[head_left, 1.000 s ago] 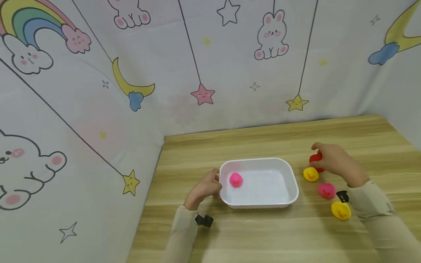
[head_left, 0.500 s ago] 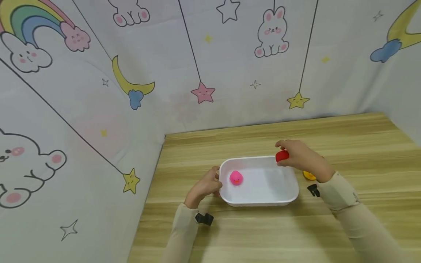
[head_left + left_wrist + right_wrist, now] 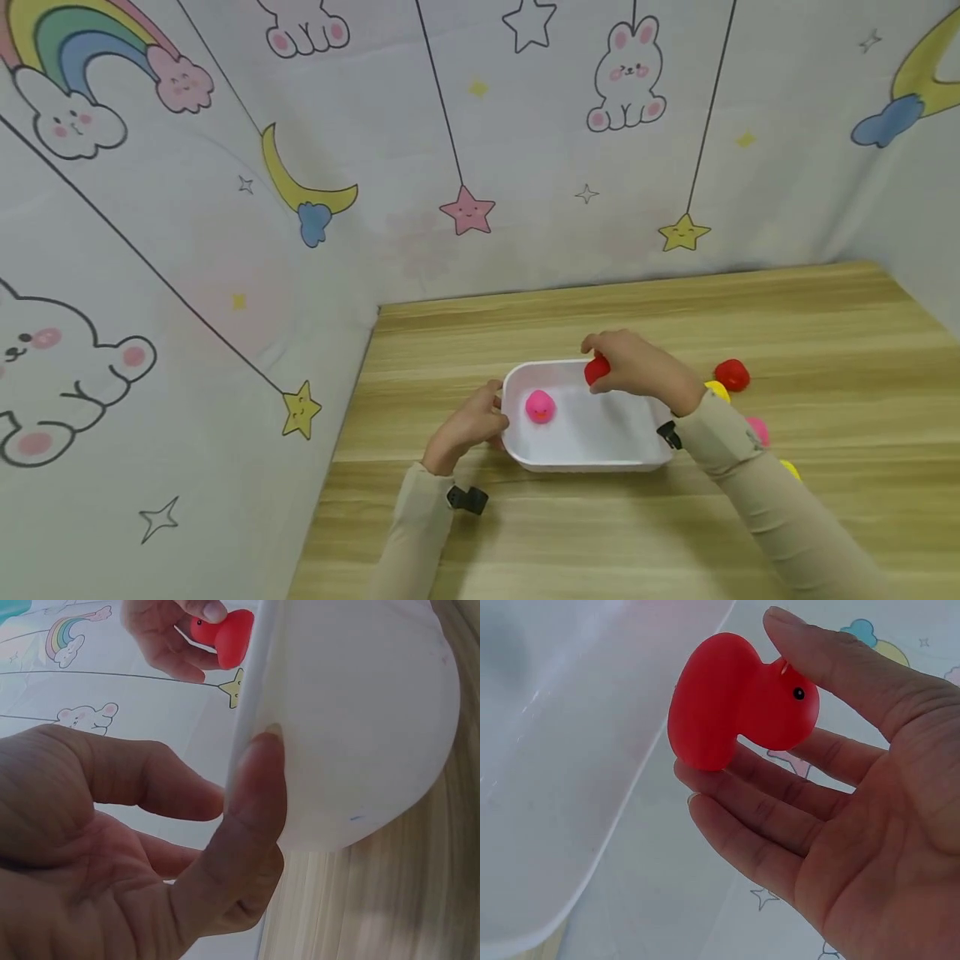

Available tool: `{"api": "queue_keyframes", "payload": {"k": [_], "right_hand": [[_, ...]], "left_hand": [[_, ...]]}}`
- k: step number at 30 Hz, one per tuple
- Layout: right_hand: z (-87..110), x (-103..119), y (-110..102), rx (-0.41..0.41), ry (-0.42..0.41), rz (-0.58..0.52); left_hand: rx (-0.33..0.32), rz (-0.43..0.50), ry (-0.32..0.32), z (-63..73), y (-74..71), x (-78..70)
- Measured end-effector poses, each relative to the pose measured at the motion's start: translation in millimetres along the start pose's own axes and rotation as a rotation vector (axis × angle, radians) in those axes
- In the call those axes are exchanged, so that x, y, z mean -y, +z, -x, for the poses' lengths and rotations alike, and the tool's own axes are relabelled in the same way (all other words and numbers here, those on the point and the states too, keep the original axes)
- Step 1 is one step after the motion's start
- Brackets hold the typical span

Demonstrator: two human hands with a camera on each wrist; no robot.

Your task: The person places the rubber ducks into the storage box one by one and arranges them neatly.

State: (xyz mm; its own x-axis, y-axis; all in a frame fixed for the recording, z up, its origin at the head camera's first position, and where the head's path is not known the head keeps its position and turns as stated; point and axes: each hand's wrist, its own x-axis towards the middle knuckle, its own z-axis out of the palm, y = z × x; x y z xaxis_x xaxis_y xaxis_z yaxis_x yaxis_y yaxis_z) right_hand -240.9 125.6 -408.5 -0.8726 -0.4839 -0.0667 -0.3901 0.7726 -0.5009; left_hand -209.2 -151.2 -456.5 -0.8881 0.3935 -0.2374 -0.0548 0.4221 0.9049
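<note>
A white plastic tub (image 3: 585,440) sits on the wooden table with a pink rubber duck (image 3: 540,407) inside, near its left end. My left hand (image 3: 468,427) holds the tub's left end; in the left wrist view its thumb and a finger pinch the rim (image 3: 255,697). Over the tub's back rim, my right hand (image 3: 637,367) holds a red rubber duck (image 3: 720,705). The right wrist view shows the thumb on the duck's head and fingertips under its body, with the tub wall beside it.
Right of the tub, another red duck (image 3: 732,375), a yellow duck (image 3: 718,390), a pink duck (image 3: 759,431) and a second yellow duck (image 3: 790,469) lie on the table, some partly hidden by my right sleeve. A printed cloth (image 3: 525,250) hangs behind and at the left.
My right hand has picked up a red duck from the group at the right and carried it left over the tub. The left hand stays on the tub's end.
</note>
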Motion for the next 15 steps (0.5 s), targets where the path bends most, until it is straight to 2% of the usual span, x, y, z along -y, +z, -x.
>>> {"api": "queue_keyframes", "payload": {"k": [6,15], "right_hand": [[-5.8,4,10,0.03,-0.006,0.017],[-18.4,8,26,0.068,-0.023,0.023]], "left_hand": [[0.005,-0.016,-0.022,2.4,1.9,1.7],[-0.004,-0.012,0.005,2.9,-0.5,0.8]]}}
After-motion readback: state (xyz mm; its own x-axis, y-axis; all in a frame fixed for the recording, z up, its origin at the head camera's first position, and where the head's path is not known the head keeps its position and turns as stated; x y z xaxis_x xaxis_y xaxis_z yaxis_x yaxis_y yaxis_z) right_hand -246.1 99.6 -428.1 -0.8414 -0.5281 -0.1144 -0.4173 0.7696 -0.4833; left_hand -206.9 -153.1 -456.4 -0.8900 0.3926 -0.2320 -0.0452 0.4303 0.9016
